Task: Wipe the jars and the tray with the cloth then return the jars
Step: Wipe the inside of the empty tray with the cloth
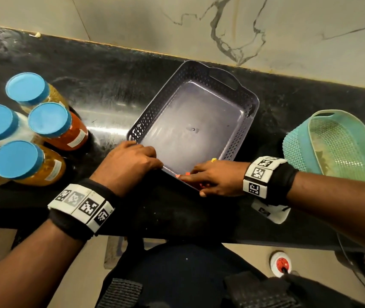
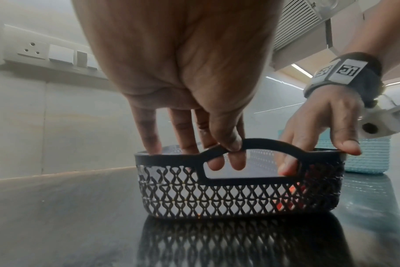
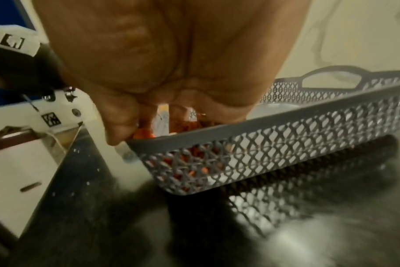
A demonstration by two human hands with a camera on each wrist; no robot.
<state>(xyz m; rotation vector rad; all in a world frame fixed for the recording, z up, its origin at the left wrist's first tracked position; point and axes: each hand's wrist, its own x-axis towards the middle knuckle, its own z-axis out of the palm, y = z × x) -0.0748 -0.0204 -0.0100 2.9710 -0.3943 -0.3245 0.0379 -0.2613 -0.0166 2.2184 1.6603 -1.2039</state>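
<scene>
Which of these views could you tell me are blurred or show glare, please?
Head view: sharp, with a glare streak on the counter beside the tray. Left wrist view: fairly sharp, tray lattice mirrored in the glossy counter. Right wrist view: blurred, foreground counter smeared, with a pale glare patch.

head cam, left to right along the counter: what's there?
Blue-lidded jars → left hand gripping the grey tray's near handle → grey tray → right hand pressing an orange cloth into the tray's near corner → green basket.
</scene>
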